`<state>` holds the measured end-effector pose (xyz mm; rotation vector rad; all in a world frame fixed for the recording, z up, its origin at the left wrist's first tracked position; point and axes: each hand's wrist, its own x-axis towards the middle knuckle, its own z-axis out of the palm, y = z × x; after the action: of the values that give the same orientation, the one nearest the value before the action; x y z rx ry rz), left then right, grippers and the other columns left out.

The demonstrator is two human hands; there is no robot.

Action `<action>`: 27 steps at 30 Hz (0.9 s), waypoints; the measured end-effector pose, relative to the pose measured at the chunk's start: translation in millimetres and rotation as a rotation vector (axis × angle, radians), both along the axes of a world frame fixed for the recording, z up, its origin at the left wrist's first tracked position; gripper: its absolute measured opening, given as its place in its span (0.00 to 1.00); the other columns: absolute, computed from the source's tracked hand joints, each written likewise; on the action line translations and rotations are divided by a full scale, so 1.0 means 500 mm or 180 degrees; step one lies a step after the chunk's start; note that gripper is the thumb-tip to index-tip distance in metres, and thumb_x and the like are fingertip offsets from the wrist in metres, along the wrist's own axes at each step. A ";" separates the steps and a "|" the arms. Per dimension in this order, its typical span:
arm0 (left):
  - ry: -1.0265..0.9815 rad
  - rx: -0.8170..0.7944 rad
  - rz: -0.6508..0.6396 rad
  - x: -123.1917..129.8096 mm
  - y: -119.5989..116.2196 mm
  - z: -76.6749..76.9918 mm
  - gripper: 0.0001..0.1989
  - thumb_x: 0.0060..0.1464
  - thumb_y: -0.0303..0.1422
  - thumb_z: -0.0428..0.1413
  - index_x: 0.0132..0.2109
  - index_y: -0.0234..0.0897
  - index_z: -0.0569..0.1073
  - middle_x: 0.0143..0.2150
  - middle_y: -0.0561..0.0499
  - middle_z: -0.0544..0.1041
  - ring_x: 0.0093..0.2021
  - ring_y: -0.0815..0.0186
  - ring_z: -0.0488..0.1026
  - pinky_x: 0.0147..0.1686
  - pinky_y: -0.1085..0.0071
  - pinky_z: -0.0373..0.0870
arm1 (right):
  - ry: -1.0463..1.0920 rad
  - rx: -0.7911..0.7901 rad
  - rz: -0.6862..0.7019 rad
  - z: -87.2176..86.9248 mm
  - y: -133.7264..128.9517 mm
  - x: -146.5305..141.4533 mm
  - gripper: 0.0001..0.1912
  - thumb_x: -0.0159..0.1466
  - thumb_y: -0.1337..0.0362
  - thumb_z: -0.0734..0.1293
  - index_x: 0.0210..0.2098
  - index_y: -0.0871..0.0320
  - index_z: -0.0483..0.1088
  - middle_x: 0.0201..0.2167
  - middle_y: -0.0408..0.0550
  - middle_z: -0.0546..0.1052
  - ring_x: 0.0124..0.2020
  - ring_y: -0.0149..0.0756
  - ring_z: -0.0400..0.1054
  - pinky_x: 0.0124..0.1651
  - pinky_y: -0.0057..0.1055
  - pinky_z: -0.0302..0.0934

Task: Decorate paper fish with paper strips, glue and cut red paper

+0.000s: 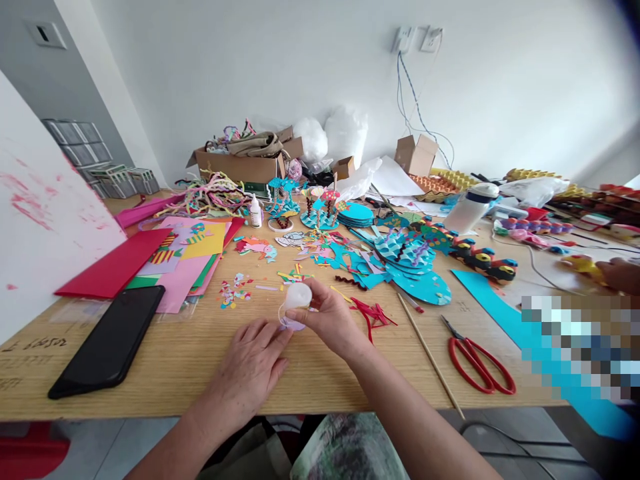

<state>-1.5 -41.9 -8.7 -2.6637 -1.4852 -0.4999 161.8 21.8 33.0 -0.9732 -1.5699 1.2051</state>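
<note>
Glue bottle [299, 295], small and translucent white, sits tipped nozzle-down in the right hand [333, 321], whose fingers are closed round its body, just above a pale scrap of paper [290, 324] that the left hand [250, 363] pins to the wooden table [320, 380] with closed fingertips. A hard squeeze could flood the scrap and glue it to the table or the fingers, and the scrap may slide if the pinch slackens. Whether the nozzle touches the paper is hard to tell here.
</note>
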 end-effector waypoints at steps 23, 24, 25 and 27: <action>0.0082 -0.0127 0.0127 0.010 -0.002 0.006 0.22 0.53 0.30 0.56 0.55 0.41 0.65 0.54 0.48 0.69 0.52 0.55 0.63 0.50 0.55 0.61 | -0.1730 0.0581 -0.0347 0.052 -0.023 0.018 0.19 0.50 0.64 0.71 0.40 0.53 0.65 0.28 0.41 0.71 0.29 0.35 0.64 0.31 0.29 0.54; 0.0083 -0.0133 0.0133 0.010 -0.002 0.006 0.21 0.53 0.30 0.56 0.55 0.41 0.65 0.54 0.47 0.69 0.52 0.55 0.63 0.50 0.55 0.61 | -0.1701 0.0541 -0.0256 0.052 -0.018 0.013 0.18 0.51 0.63 0.70 0.40 0.53 0.65 0.27 0.41 0.71 0.29 0.35 0.64 0.30 0.28 0.54; 0.0082 -0.0144 0.0139 0.010 -0.002 0.006 0.21 0.53 0.30 0.56 0.55 0.41 0.65 0.54 0.47 0.69 0.52 0.55 0.63 0.50 0.55 0.61 | -0.1631 0.0482 -0.0185 0.050 -0.012 0.009 0.17 0.52 0.62 0.70 0.40 0.53 0.64 0.27 0.40 0.71 0.28 0.34 0.63 0.30 0.28 0.54; 0.0070 -0.0158 0.0154 0.011 -0.002 0.006 0.21 0.54 0.30 0.55 0.55 0.41 0.66 0.53 0.47 0.70 0.52 0.55 0.63 0.50 0.56 0.61 | -0.1404 0.0373 -0.0140 0.040 -0.001 0.006 0.17 0.53 0.61 0.69 0.41 0.54 0.63 0.26 0.39 0.69 0.27 0.32 0.62 0.28 0.27 0.54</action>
<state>3.9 -43.0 -5.7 -2.6536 -1.5724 -0.4347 164.6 21.4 53.1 -1.2471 -1.9240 0.8931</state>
